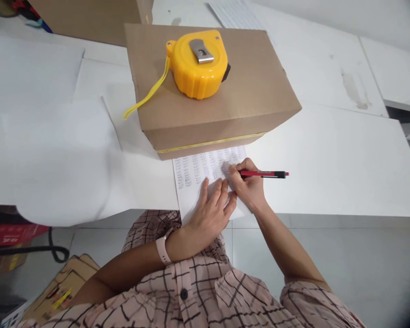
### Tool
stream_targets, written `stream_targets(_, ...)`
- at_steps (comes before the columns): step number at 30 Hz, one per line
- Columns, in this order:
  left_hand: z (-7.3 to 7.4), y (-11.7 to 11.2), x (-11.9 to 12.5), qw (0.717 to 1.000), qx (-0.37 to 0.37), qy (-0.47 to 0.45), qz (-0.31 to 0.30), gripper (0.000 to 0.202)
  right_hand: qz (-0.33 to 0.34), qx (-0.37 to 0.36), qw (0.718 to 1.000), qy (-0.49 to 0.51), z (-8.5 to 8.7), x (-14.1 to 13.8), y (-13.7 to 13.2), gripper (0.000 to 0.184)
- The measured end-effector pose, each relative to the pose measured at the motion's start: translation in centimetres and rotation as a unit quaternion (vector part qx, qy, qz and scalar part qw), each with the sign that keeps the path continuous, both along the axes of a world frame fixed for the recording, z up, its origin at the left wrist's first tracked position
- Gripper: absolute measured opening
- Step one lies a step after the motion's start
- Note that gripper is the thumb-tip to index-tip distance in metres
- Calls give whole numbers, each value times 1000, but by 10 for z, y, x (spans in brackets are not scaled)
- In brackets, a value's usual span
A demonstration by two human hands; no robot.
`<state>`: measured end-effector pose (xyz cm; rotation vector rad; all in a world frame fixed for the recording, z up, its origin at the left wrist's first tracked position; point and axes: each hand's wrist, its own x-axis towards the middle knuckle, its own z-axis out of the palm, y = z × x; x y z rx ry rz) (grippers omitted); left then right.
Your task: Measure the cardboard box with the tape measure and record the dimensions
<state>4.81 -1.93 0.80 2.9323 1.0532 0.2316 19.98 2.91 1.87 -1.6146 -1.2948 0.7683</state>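
Note:
A sheet of paper (198,175) covered with rows of small handwritten figures lies at the near edge of the white table (328,159). My left hand (210,214) rests flat on the sheet with its fingers stretched out, a pale watch on the wrist. My right hand (248,184) is closed around a red and black pen (264,174), whose tip touches the paper near the last written rows. Just behind the sheet stands a brown cardboard box (256,91), its edge overlapping the paper's far end. A yellow tape measure (198,64) lies on top of the box.
Large white sheets (48,150) cover the table's left part. Another cardboard box (89,18) stands at the back left. On the floor at the left lie flattened cartons (61,287), a red box (10,234) and a black cable (54,250).

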Motion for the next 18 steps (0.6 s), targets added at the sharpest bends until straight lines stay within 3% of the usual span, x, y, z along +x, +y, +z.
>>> stream_targets(18,2,1,-1,1000,-2,2,-5,54,-6,7,1000,4,-3,2,0,26)
